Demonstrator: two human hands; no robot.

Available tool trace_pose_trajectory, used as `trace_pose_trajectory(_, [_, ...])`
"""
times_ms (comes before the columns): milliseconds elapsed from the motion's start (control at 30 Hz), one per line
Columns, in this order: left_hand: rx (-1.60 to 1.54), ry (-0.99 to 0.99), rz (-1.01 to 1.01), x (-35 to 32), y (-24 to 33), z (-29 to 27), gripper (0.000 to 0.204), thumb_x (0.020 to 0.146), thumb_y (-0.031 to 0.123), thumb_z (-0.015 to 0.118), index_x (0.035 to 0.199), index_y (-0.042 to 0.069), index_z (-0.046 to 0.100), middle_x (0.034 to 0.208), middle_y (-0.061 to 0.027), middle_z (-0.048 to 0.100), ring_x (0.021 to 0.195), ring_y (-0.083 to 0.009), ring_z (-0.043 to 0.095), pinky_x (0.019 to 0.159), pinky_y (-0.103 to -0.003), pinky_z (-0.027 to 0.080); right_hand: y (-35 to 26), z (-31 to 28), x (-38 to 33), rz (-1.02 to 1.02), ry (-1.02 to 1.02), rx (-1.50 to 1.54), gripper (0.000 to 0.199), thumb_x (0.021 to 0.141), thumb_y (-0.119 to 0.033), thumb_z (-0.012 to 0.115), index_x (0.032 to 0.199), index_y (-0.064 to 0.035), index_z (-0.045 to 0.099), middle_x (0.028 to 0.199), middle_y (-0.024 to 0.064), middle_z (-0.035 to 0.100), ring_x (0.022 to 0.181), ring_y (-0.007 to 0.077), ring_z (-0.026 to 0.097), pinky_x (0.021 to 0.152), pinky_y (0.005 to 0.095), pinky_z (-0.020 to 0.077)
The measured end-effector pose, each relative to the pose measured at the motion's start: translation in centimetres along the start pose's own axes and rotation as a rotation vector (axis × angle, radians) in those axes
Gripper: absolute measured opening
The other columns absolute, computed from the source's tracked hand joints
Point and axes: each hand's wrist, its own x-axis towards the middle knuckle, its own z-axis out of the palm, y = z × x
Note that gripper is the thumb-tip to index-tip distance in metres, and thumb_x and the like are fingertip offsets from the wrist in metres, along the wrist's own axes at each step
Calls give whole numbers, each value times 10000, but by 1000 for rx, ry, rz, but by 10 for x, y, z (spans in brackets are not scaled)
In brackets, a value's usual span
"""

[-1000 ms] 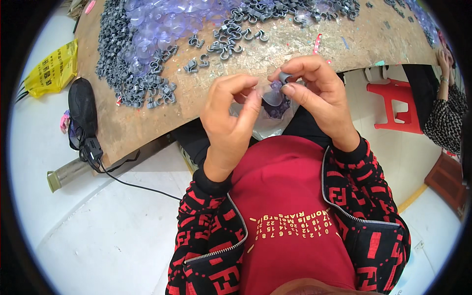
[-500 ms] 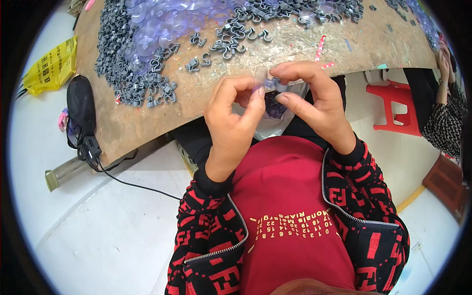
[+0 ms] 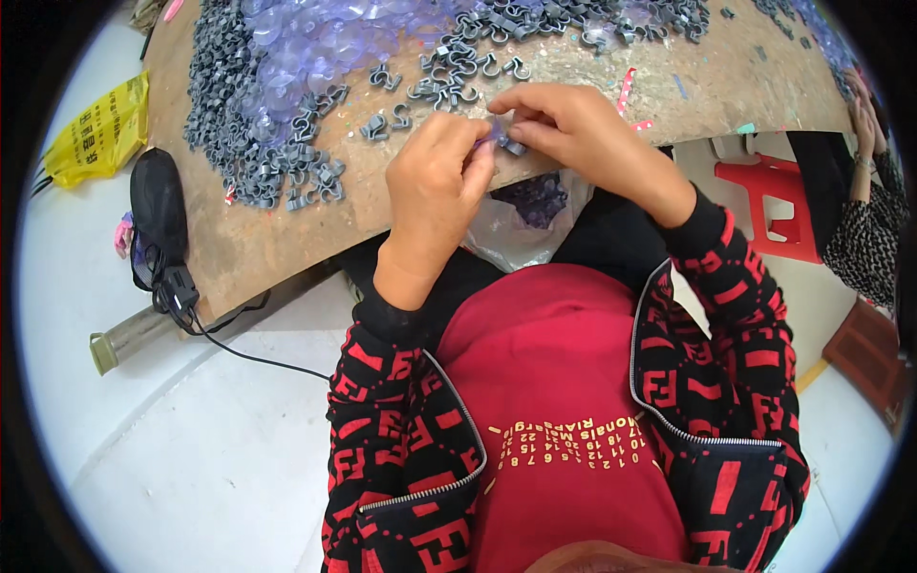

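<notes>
Close together over the table's near edge, my two hands meet around small parts. A clear suction cup (image 3: 496,130), mostly covered by fingers, is pinched in my left hand (image 3: 435,181). My right hand (image 3: 587,134) has its thumb and fingers closed on a grey plastic clip (image 3: 514,146), which touches the suction cup. Whether the two are joined is hidden. Beyond my hands lie loose grey clips (image 3: 444,81) and a large heap of clear, purple-tinted suction cups (image 3: 320,48).
A whitish plastic bag (image 3: 516,244) with purplish pieces inside hangs below the wooden table (image 3: 277,244). At left are a yellow bag (image 3: 105,134), a black pouch (image 3: 158,205) and a cable. A red stool (image 3: 769,205) and another person's hands (image 3: 864,124) are at right.
Both hands have moved up, farther over the table. The suction cup and clip, apart from my palms and plainly seen before, are now mostly covered by fingers. More of the bag shows.
</notes>
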Motion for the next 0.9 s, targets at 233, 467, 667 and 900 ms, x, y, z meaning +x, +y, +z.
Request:
trace_pose_trajectory(233, [-72,-35,-42,1,-2,-1,124,749,29,668,870,41,645,781,-94,589,628,-256,596,560,-339,474,5,-11,19,230,-258,260,183,836,-48,629,1016,-31,595,726,21,630,668,67,546,600,242,436])
trace_pose_trajectory(467, [-229,-76,-196,6,0,1,104,753,27,669,853,28,638,773,-102,585,629,-251,593,561,-336,468,-3,-23,26,248,-257,136,216,788,-78,669,986,-28,599,728,28,643,681,70,572,625,234,453])
trace_pose_trajectory(667, [-1,-85,-44,5,5,-3,91,747,26,648,811,42,585,763,-106,535,659,-299,567,577,-386,451,-1,-22,26,134,-304,70,148,798,-156,666,845,-16,653,704,67,649,652,110,591,605,284,474])
trace_pose_trajectory(900, [-170,-88,-165,0,5,2,113,737,17,650,821,43,579,778,-110,528,656,-300,560,569,-389,441,-6,-25,28,241,-351,77,145,788,-150,674,842,-15,684,706,71,672,653,113,624,614,279,494])
